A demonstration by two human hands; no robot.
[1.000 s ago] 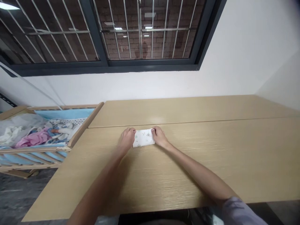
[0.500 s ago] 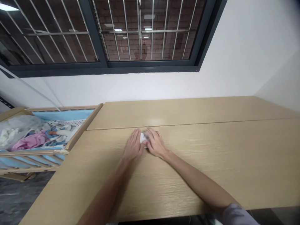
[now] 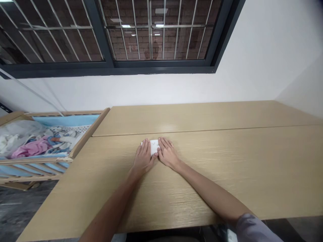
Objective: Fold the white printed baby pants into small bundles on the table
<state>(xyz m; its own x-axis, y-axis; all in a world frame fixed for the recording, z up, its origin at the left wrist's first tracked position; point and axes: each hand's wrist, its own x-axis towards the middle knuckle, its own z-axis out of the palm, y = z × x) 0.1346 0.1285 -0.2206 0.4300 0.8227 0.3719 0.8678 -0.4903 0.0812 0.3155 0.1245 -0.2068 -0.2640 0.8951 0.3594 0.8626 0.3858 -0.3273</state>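
Going left to right, all placed against the pale wood table: a wooden crib with blue padding stands off the table's left side, holding a heap of white, pink and blue bedding. On the table's near half, just short of the thin seam across the top, the left hand lies open and flat, palm down, fingers pointing away, not gripping anything, its thumb side against or just over the left part of the cloth. The small folded white printed cloth sits between both hands and mostly beyond the thumbs, its long axis running left to right, roughly parallel to the seam. It lies about equally close to both hands, and part of it is hidden, so its exact outline is hard to tell. The right hand is also open and flat, palm down, with its thumb side touching the cloth's right end, and a lilac sleeve shows on that forearm at the table's near edge. Compared with the earlier frames, the cloth looks narrower and the hands lie flatter, closer together. A dark-framed barred window sits beyond the table.
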